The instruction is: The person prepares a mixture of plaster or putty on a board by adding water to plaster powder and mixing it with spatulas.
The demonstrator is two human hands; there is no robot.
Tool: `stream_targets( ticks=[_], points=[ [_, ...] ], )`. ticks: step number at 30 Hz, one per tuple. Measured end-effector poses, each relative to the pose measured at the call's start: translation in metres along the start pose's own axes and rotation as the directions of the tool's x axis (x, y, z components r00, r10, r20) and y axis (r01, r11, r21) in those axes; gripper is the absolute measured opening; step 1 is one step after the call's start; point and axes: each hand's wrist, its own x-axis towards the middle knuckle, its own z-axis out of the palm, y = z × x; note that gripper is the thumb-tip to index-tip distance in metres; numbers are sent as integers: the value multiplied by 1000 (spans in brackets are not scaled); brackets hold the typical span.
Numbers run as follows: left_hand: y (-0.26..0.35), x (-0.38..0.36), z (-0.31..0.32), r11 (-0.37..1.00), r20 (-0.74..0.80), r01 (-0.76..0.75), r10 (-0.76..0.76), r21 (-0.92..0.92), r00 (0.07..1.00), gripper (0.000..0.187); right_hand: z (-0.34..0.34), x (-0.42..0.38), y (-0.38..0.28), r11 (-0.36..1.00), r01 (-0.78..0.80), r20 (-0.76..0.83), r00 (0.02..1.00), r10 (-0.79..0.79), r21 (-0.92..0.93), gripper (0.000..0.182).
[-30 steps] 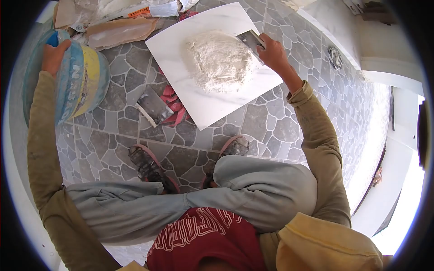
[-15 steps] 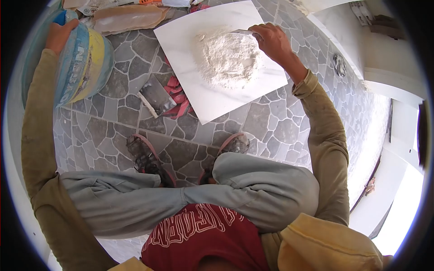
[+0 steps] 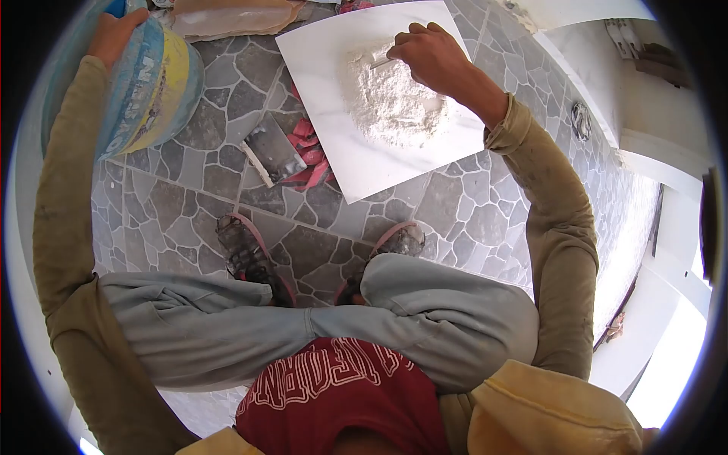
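Observation:
My left hand (image 3: 116,36) is closed on the rim of a blue and yellow bucket (image 3: 155,95) at the upper left, beside something bright blue. Over the upper part of a white board (image 3: 364,167), my right hand (image 3: 428,57) grips a thin flat tool (image 3: 381,64), only part of which shows beneath the fingers. Pale powder (image 3: 398,114) lies spread in a heap on the board, just below and left of this hand. The tool is at the heap's upper edge.
A dusty rectangular tool (image 3: 274,149) and red gloves or cloth (image 3: 309,155) lie left of the board on the stone-patterned floor (image 3: 296,250). A paper bag (image 3: 231,17) sits at the top. Coiled wire (image 3: 581,121) lies by the wall at right.
My right hand has moved left over the powder with the tool, and its wrist has bent. The view has shifted slightly; my left hand stays at the bucket.

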Motion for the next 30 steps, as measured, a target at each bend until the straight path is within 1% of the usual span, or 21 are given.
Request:
stream_targets(
  ticks=[2,3,4,5,9,11,12,13,14,15,17,18,19,20,21,23,24,26,28,29,30],
  points=[
    [-9,6,6,998,-184,-42,52,55,982,52,-2,-5,-7,998,53,68,996,-55,31,25],
    [-9,8,6,998,-187,-44,53,53,981,52,-6,-7,-12,992,108,127,985,-116,65,25],
    [-10,9,3,998,-122,-47,50,31,991,54,-14,-8,-17,992,108,186,976,-117,59,25],
    [-13,8,0,999,-57,-45,46,11,997,55,-17,-8,-17,992,114,185,975,-123,59,25],
    [0,0,1,1000,-5,-28,28,6,1000,56,-18,-14,-17,996,83,108,991,-84,15,22],
    [-8,5,7,998,-175,-43,50,46,983,56,-14,-19,-20,985,175,144,974,-173,-1,20],
    [-7,6,7,998,-173,-45,52,44,984,56,-14,-23,-22,981,194,149,970,-194,10,18],
    [-8,6,6,999,-136,-44,48,27,990,56,-16,-28,-21,981,194,150,970,-193,10,18],
    [-9,5,4,999,-100,-40,41,11,994,56,-19,-32,-19,980,200,153,968,-200,11,8],
    [-8,4,2,999,-100,-36,37,11,994,56,-22,-34,-17,978,208,155,966,-208,13,10],
    [-4,1,-1,999,14,-10,10,-43,1000,58,-26,-34,-19,981,191,174,967,-184,-20,8],
    [-2,-1,-1,999,16,-10,11,-42,1000,58,-27,-34,-20,976,216,96,972,-214,-6,8],
    [0,-1,0,1000,-42,-14,14,-7,999,58,-27,-34,-22,971,239,17,971,-239,6,7],
    [4,-1,2,999,-98,-18,21,27,995,58,-24,-35,-25,967,255,28,966,-255,13,6],
    [4,-1,3,999,-93,-25,27,25,995,58,-23,-39,-24,969,248,31,968,-248,13,6],
    [-2,0,3,999,-78,-3,-2,-55,997,58,-23,-45,-24,967,256,179,951,-252,1,6],
    [-2,0,2,998,-78,-3,-2,-56,997,58,-25,-51,-21,970,243,184,953,-239,1,7],
    [-3,1,-4,999,8,42,-42,12,999,58,-32,-60,-8,977,214,198,957,-212,10,6],
    [-7,2,-4,999,-29,-14,15,37,999,57,-40,-58,2,992,129,237,963,-125,0,10],
    [-7,3,-3,995,-62,-73,77,62,995,56,-38,-55,6,992,127,235,964,-123,-3,10],
    [-1,2,-3,995,-63,-78,81,61,995,56,-33,-49,11,996,85,119,989,-86,19,18]
  ],
)
